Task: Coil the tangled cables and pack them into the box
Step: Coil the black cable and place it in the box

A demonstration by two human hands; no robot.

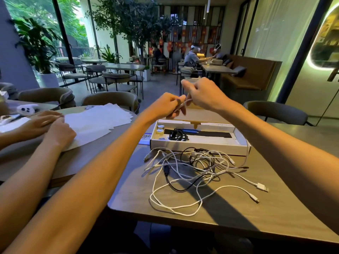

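A tangle of white and black cables [200,167] lies on the grey table in front of the open white box [198,146]. One coiled black cable [178,135] sits inside the box on the left. Both hands are raised above the box's far side. My left hand [165,105] and my right hand [203,94] meet there, each pinching the same white cable [183,105], which runs between their fingers. How much of that cable is coiled is hidden by the fingers.
The box also holds two small round jars [160,128], a blue pen [190,130] and a black strip [211,134]. Another person's hands [49,125] rest on white paper sheets [99,123] at the left table. Chairs stand beyond.
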